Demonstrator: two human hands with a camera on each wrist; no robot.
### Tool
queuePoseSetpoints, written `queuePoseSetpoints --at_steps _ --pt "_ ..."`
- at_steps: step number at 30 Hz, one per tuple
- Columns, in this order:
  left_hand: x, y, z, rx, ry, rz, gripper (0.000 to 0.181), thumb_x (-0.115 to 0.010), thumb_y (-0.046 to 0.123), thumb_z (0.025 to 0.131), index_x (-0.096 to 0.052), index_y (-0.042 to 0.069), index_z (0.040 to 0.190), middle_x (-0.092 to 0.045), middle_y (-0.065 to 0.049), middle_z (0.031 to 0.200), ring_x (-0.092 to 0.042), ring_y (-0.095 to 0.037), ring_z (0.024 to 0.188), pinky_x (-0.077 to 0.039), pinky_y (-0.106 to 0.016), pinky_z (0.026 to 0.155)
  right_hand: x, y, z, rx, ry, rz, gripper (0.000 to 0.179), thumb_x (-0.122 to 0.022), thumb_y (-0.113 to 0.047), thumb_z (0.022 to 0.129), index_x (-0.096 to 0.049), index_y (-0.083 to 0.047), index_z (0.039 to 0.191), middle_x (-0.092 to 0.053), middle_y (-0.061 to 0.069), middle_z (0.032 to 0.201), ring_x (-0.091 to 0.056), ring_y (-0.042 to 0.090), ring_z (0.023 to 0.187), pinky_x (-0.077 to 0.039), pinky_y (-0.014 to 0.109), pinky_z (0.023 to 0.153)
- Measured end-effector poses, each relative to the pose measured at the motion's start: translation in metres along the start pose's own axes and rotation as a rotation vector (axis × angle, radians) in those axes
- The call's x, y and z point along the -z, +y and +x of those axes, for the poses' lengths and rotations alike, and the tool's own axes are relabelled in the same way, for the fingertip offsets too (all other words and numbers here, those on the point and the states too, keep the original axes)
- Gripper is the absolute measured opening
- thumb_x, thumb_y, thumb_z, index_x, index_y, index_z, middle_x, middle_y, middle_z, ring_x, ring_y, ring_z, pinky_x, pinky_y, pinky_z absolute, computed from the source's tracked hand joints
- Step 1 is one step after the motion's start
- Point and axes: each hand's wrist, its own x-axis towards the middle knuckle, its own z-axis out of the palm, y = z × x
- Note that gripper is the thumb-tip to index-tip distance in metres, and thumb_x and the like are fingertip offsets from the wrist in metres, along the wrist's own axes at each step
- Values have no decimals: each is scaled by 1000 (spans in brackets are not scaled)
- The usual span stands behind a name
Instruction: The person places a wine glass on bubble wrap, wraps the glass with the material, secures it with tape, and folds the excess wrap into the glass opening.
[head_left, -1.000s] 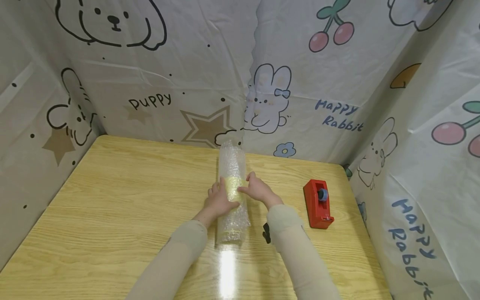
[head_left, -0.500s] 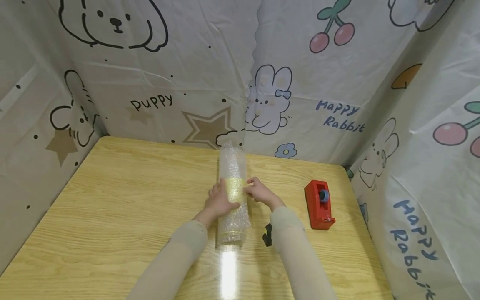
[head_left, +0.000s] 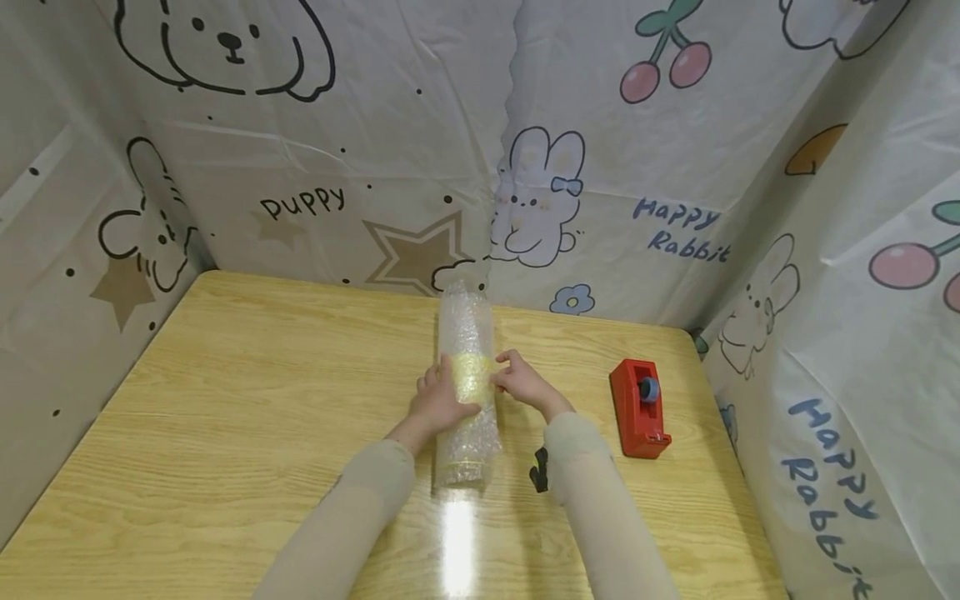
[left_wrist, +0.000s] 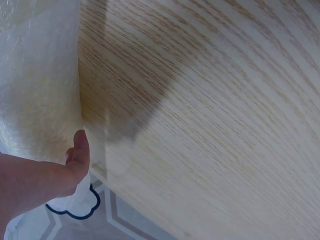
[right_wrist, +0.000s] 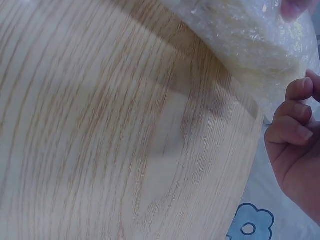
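Clear bubble-wrap roll [head_left: 465, 325]: where is it?

Lengthwise away from the person, flat on the yellow wood-grain table [head_left: 262, 400], between both hands.

Done so far?

Wrap appears rolled into a cylinder. A shiny yellow patch [head_left: 472, 385] shows at mid-length; cannot tell whether tape or contents.

Fingers?

Left hand [head_left: 437, 406]: thumb and forefinger spread wide, resting on the roll. Right hand [head_left: 525, 386]: fingers curled in narrow at its right edge; whether they pinch anything, cannot tell.

Remaining?

Judgement: securing the edge is unconfirmed. The red block-shaped tape dispenser [head_left: 636, 421] stands apart, untouched.
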Motion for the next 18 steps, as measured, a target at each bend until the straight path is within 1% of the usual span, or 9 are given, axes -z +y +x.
queuePoseSetpoints --at_steps 3,6,11,15,18 --pt "0 0 0 -1 -1 3 107 -70 39 80 2 2 149 -13 -27 152 -17 -46 138 -35 -59 102 0 1 0 5 -8 1 44 -49 -16 93 -34 -2 132 -57 12 85 -50 24 77 -33 22 57" --pt "0 0 0 2 -2 4 107 -70 39 80 3 2 149 -13 -27 152 -16 -46 138 -34 -59 103 -1 1 0 8 -4 -3 44 -49 -16 93 -34 -3 132 -58 13 87 -52 27 84 -34 22 61" --pt "-1 -1 1 6 -5 9 107 -69 40 80 3 2 149 -13 -26 152 -16 -46 138 -34 -59 103 -4 2 1 9 4 -2 43 -48 -15 94 -34 -3 133 -57 10 87 -51 22 82 -36 24 66" --pt "0 0 0 0 3 12 106 -70 39 80 1 1 149 -16 -27 151 -18 -46 137 -36 -59 101 -7 2 0 26 13 -4 43 -46 -12 93 -32 -1 133 -59 11 93 -54 24 88 -39 26 70" --pt "0 2 -1 -3 11 12 106 -71 38 79 0 -1 149 -18 -28 150 -20 -47 136 -37 -58 100 -8 2 0 51 18 -25 42 -45 -9 93 -31 0 132 -58 12 88 -53 23 82 -39 26 69"
